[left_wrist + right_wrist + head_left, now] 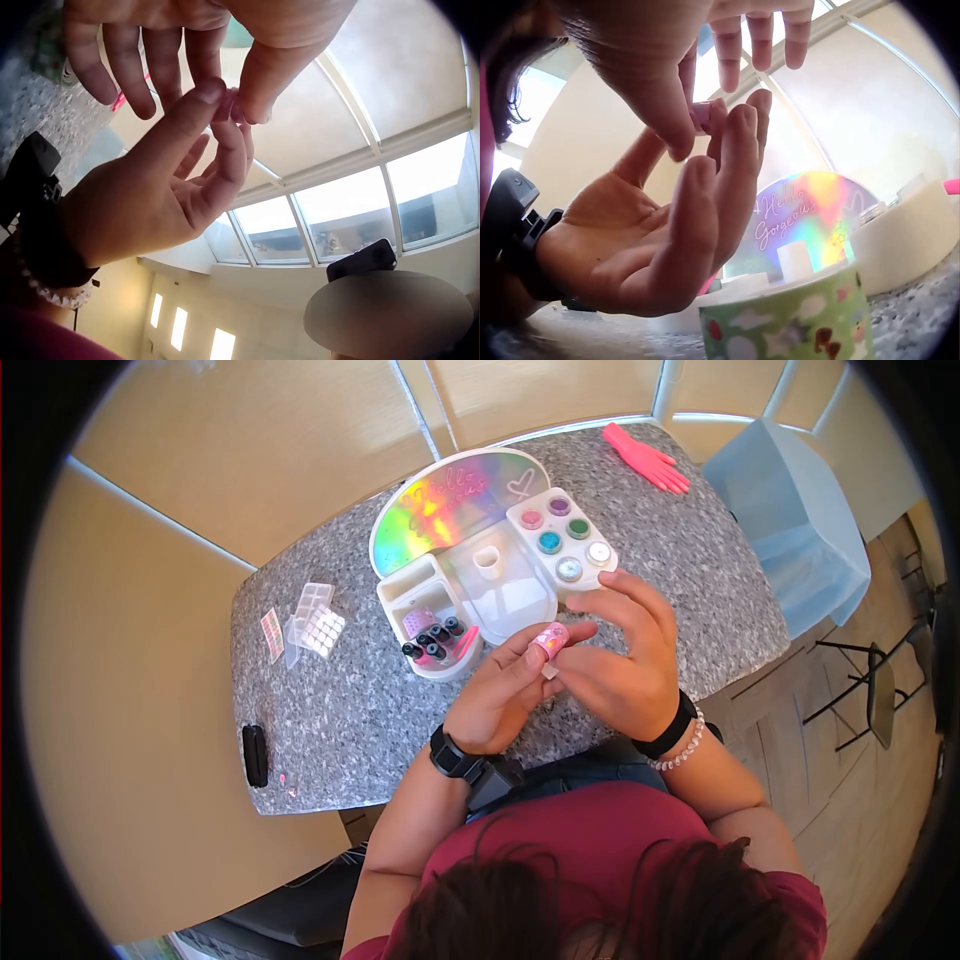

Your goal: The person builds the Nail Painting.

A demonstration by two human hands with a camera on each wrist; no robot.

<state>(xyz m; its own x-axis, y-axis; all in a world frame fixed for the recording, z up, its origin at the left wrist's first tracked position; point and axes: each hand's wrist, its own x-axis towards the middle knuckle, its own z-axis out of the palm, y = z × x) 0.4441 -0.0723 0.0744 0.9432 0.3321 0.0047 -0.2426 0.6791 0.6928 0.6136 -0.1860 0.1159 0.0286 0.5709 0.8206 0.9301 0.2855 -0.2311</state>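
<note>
A small pink band (550, 638) with a bright pattern and a pale loose tab sits at my left hand's fingertips. My left hand (490, 705) holds it, thumb against its near side. My right hand (630, 675) pinches at its edge between thumb and index finger, with the other fingers spread. In the right wrist view the pink band (703, 117) shows between the right thumb and the left fingertips, mostly covered. Just beyond the hands stands an opened white case (392, 588) with a shiny rainbow lid (450, 510). Black-capped bottles (436, 638) stand in its left compartment.
The case's right tray (545, 552) holds several glitter pots. A green patterned cup (780, 322) stands beneath the hands. Clear sticker sheets (318, 622) and a black case (255, 755) lie left on the speckled table (340, 730). A pink hand model (645, 458) lies at the far right.
</note>
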